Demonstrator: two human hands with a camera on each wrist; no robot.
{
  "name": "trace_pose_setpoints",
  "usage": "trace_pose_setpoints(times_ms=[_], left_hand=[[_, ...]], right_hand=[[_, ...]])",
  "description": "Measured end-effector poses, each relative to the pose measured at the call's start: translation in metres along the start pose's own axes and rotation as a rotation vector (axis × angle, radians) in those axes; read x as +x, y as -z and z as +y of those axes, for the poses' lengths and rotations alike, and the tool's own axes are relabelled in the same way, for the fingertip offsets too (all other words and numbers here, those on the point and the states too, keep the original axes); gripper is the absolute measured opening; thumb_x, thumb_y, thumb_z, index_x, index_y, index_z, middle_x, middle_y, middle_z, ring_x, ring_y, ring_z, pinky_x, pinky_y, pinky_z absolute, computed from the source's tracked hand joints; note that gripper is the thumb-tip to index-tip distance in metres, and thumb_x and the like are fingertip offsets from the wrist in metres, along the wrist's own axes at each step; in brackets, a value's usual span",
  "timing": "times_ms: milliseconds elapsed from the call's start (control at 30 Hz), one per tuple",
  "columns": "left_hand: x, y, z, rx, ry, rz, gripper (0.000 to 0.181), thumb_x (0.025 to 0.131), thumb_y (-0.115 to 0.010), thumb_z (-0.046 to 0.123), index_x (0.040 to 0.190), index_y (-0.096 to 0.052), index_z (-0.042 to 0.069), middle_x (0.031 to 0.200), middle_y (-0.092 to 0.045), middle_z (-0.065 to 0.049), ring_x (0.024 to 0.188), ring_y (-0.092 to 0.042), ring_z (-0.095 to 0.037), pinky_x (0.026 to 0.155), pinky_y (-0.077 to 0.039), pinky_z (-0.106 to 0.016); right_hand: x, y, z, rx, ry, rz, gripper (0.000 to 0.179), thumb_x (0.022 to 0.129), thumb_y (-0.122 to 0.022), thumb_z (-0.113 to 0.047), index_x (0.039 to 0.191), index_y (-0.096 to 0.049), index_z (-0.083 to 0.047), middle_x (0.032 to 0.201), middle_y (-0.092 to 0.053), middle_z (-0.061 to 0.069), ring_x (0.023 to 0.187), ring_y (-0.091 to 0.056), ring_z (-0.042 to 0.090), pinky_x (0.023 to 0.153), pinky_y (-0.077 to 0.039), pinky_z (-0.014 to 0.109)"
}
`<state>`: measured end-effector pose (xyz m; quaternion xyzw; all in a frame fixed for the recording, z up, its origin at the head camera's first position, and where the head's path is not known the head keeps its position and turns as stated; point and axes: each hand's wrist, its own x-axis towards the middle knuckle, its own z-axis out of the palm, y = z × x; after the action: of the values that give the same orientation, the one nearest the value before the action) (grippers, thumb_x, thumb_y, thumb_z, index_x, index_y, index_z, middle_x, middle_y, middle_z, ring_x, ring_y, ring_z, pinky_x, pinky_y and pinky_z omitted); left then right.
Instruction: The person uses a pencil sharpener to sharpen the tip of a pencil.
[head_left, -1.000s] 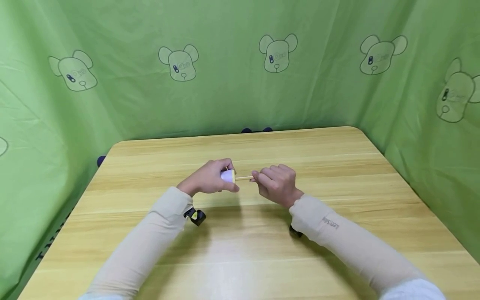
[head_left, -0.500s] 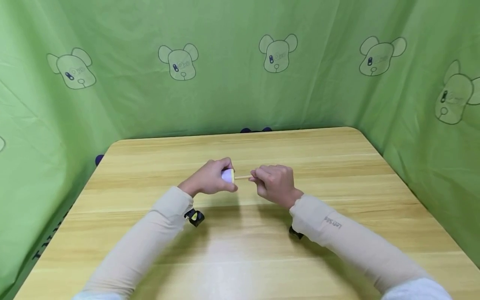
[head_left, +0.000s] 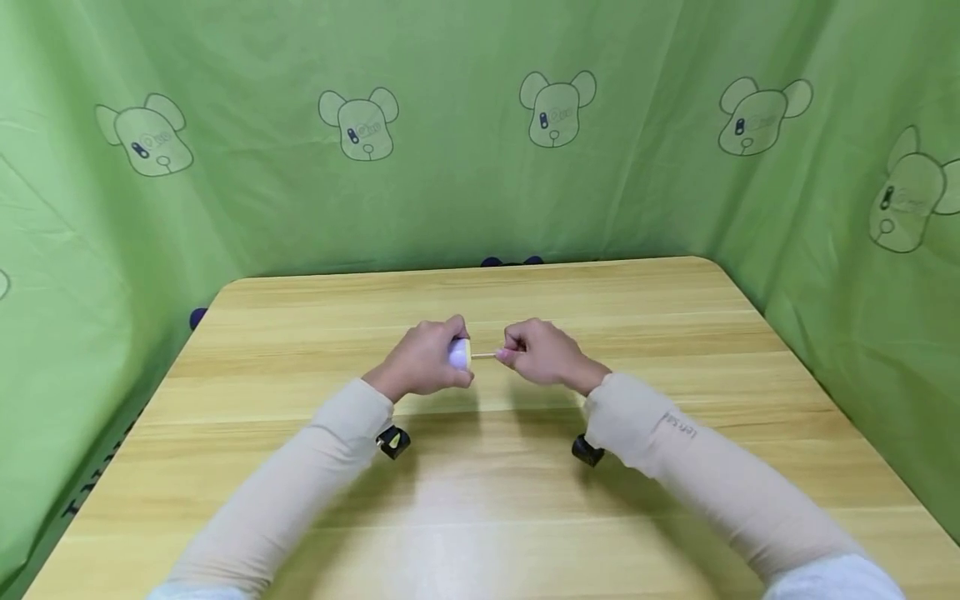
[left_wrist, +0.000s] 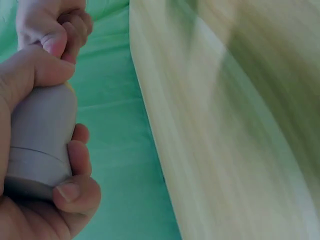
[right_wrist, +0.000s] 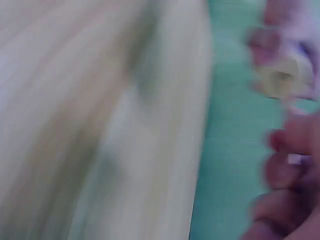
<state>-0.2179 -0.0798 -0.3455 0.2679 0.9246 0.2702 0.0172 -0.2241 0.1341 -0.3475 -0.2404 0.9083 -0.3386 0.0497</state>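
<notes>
My left hand (head_left: 426, 360) grips a small lavender cylinder (head_left: 458, 355) with a yellow rim, held sideways above the table. In the left wrist view its rounded body (left_wrist: 45, 120) shows a seam, with my thumb over the top and fingers curled round it. A thin pale stick (head_left: 484, 356) runs from the yellow end to my right hand (head_left: 546, 353), which pinches it between thumb and curled fingers. The right wrist view is blurred; there the yellow end face (right_wrist: 270, 82) has an opening in its middle. How far the stick goes in is hidden.
Both hands are over a light wooden table (head_left: 480, 533). Green curtains (head_left: 465, 200) with printed bear heads stand behind it and on both sides. Black wrist cameras (head_left: 393, 442) hang under the sleeves, close above the tabletop.
My right hand has rolled over around the stick, so its thumb now shows at the near side and the knuckles sit differently. The left hand and cylinder have barely moved.
</notes>
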Motion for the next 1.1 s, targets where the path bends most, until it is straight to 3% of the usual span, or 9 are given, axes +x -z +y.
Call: trace_pose_setpoints(times_ms=[100, 200, 300, 400, 533, 667, 767, 867, 1100], left_hand=[[0.0, -0.002, 0.0, -0.04, -0.01, -0.021, 0.043, 0.071, -0.081, 0.021, 0.102, -0.054, 0.008, 0.082, -0.059, -0.005, 0.069, -0.059, -0.018, 0.056, -0.05, -0.025], [0.001, -0.002, -0.001, -0.091, -0.006, -0.032, 0.042, 0.072, -0.08, 0.021, 0.101, -0.053, 0.008, 0.083, -0.059, -0.006, 0.069, -0.058, -0.019, 0.056, -0.051, -0.026], [0.002, 0.0, -0.003, -0.129, 0.013, -0.047, 0.041, 0.073, -0.08, 0.022, 0.101, -0.052, 0.009, 0.084, -0.059, -0.006, 0.07, -0.058, -0.02, 0.056, -0.051, -0.027], [0.003, 0.004, -0.005, -0.148, 0.023, -0.061, 0.041, 0.073, -0.079, 0.023, 0.102, -0.053, 0.009, 0.086, -0.059, -0.006, 0.071, -0.059, -0.02, 0.056, -0.051, -0.028], [0.004, 0.006, -0.004, -0.151, 0.023, -0.061, 0.042, 0.073, -0.079, 0.025, 0.103, -0.053, 0.009, 0.087, -0.06, -0.006, 0.072, -0.059, -0.02, 0.057, -0.051, -0.029], [0.005, 0.006, 0.0, -0.157, 0.028, -0.059, 0.041, 0.074, -0.078, 0.025, 0.102, -0.053, 0.01, 0.086, -0.059, -0.006, 0.072, -0.058, -0.02, 0.057, -0.05, -0.029], [0.005, 0.006, 0.002, -0.16, 0.036, -0.055, 0.04, 0.075, -0.079, 0.026, 0.101, -0.053, 0.01, 0.085, -0.059, -0.006, 0.072, -0.058, -0.019, 0.057, -0.05, -0.029], [0.005, 0.007, 0.005, -0.166, 0.042, -0.056, 0.04, 0.075, -0.079, 0.026, 0.101, -0.053, 0.01, 0.085, -0.059, -0.007, 0.071, -0.059, -0.02, 0.057, -0.05, -0.029], [0.004, 0.008, 0.005, -0.144, 0.043, -0.071, 0.041, 0.075, -0.078, 0.027, 0.102, -0.053, 0.01, 0.086, -0.06, -0.005, 0.072, -0.059, -0.019, 0.057, -0.05, -0.028]], right_hand=[[0.002, 0.009, -0.005, 0.064, -0.108, -0.111, 0.036, 0.095, -0.059, -0.019, 0.062, -0.046, -0.011, 0.057, -0.04, -0.002, 0.05, -0.035, 0.012, 0.05, -0.031, 0.027], [0.002, 0.013, -0.006, -0.036, -0.075, -0.088, 0.031, 0.095, -0.061, -0.024, 0.067, -0.055, -0.011, 0.058, -0.046, -0.002, 0.05, -0.038, 0.012, 0.049, -0.034, 0.027], [-0.001, 0.012, -0.004, -0.155, 0.063, 0.017, 0.018, 0.091, -0.068, -0.026, 0.083, -0.067, -0.01, 0.07, -0.057, -0.001, 0.059, -0.049, 0.014, 0.054, -0.043, 0.03], [-0.007, 0.008, 0.003, -0.23, 0.234, 0.145, 0.018, 0.087, -0.074, -0.022, 0.096, -0.069, -0.007, 0.094, -0.062, 0.005, 0.077, -0.058, 0.019, 0.068, -0.05, 0.034], [-0.012, 0.001, 0.015, -0.318, 0.454, 0.36, 0.015, 0.082, -0.078, -0.016, 0.092, -0.07, -0.008, 0.112, -0.06, 0.013, 0.08, -0.061, 0.022, 0.068, -0.052, 0.035], [-0.011, -0.006, 0.026, -0.406, 0.629, 0.592, 0.014, 0.078, -0.081, -0.015, 0.084, -0.069, -0.009, 0.104, -0.064, 0.015, 0.074, -0.061, 0.027, 0.069, -0.046, 0.042], [-0.009, -0.01, 0.032, -0.444, 0.668, 0.71, 0.014, 0.08, -0.079, -0.019, 0.083, -0.07, -0.009, 0.094, -0.066, 0.012, 0.075, -0.061, 0.028, 0.07, -0.041, 0.046], [-0.009, -0.013, 0.035, -0.457, 0.665, 0.775, 0.018, 0.086, -0.074, -0.025, 0.084, -0.07, -0.008, 0.086, -0.066, 0.009, 0.073, -0.062, 0.028, 0.07, -0.041, 0.047], [-0.006, -0.02, 0.039, -0.466, 0.746, 0.791, 0.029, 0.097, -0.06, -0.03, 0.083, -0.067, -0.005, 0.078, -0.062, 0.008, 0.068, -0.06, 0.025, 0.062, -0.042, 0.041]])
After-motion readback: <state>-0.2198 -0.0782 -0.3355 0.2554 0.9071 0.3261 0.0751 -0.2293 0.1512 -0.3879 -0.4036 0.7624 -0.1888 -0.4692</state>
